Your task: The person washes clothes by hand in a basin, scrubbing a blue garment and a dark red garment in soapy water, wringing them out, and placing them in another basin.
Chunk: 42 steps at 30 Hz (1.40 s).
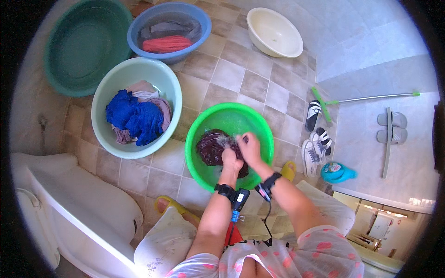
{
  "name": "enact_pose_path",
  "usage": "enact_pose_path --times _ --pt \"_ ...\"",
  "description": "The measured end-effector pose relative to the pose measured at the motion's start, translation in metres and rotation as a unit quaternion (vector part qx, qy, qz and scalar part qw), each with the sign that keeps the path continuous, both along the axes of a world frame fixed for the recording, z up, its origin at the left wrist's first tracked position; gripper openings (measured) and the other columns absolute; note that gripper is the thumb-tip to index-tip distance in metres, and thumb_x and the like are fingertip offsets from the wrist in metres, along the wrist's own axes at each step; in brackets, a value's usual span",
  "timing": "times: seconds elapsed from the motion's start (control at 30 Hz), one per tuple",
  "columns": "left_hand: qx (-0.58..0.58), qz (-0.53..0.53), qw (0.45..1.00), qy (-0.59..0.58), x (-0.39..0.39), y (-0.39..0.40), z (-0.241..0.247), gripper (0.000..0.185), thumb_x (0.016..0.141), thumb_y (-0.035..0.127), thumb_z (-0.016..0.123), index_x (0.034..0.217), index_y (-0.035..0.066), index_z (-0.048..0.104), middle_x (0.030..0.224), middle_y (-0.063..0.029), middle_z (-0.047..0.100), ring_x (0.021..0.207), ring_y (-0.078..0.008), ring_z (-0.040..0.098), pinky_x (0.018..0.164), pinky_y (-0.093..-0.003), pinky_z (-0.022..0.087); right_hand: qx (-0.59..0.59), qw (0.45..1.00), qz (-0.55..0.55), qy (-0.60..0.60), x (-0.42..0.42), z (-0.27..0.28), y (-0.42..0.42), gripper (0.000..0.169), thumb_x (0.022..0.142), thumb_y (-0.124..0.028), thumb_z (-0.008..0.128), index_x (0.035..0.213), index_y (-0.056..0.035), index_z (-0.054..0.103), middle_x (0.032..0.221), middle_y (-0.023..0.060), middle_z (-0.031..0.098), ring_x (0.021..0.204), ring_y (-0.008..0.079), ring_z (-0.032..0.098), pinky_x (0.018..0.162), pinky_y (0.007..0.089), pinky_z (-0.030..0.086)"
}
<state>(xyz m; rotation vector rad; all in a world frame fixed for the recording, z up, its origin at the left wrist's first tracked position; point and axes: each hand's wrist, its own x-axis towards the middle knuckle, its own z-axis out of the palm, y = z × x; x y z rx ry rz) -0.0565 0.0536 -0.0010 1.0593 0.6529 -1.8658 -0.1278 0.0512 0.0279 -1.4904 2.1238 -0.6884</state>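
Note:
Between my feet stands a bright green plastic basin [193, 139] with water in it. A dark maroon wet cloth [211, 147] lies in the water. My left hand [231, 158] is at the middle of the cloth, its fingers partly hidden by suds and fabric. Just to its right, my right hand [249, 147] is bent over the cloth's edge and slightly blurred; a dark bit shows at its fingers. Whether either hand grips the cloth is hard to tell. Both wrists wear black straps with small devices, and cables run from them.
At left a pale green basin [98, 118] holds blue and pinkish clothes. Behind it are a blue basin [134, 38] with red and grey cloth and a dark green basin [55, 69]. A cream basin [295, 52], shoes [308, 158], a turquoise bottle [333, 172] and a squeegee [372, 98] are farther right.

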Motion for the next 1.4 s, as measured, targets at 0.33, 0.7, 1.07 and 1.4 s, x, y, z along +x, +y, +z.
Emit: enact_pose_path --times 0.33,0.7,1.07,1.4 --pt "0.008 -0.019 1.000 -0.015 0.026 0.002 -0.032 0.040 0.098 0.040 0.037 0.097 0.005 0.057 0.086 -0.0121 0.060 0.077 -0.0267 0.059 0.073 -0.0433 0.050 -0.055 0.988 0.143 -0.037 0.043 0.037 0.028 0.020 0.081 -0.024 0.070 0.086 -0.0082 0.059 0.084 0.0135 0.055 0.072 0.0335 0.059 0.063 0.0406 0.049" --pt "-0.012 0.061 0.994 -0.090 0.038 -0.013 -0.033 0.062 0.094 0.035 0.051 0.142 0.002 0.029 0.148 -0.0148 0.029 0.138 -0.0277 0.024 0.115 -0.0434 0.017 0.058 0.996 0.049 0.044 -0.023 -0.064 0.023 0.049 0.086 -0.024 0.064 0.127 -0.0051 0.045 0.118 0.0241 0.052 0.105 0.0403 0.054 0.094 0.0431 0.043" --pt "-0.070 0.047 0.996 0.038 0.037 -0.008 -0.037 0.042 0.097 0.038 0.045 0.121 0.005 0.054 0.121 -0.0093 0.059 0.108 -0.0256 0.056 0.100 -0.0435 0.040 0.172 0.895 -0.066 -0.407 -0.007 -0.019 0.024 0.038 0.078 0.001 0.063 0.115 -0.0038 0.059 0.092 0.0021 0.061 0.081 0.0127 0.057 0.074 0.0260 0.047" --pt "-0.229 0.079 0.970 0.018 0.033 0.024 -0.066 0.025 0.088 0.018 0.043 0.101 0.003 0.058 0.094 -0.0091 0.061 0.087 -0.0246 0.060 0.077 -0.0399 0.052 -0.002 0.978 0.204 -0.047 0.044 0.042 0.014 0.020 0.083 -0.021 0.067 0.083 -0.0064 0.054 0.083 0.0169 0.054 0.073 0.0357 0.057 0.063 0.0411 0.047"
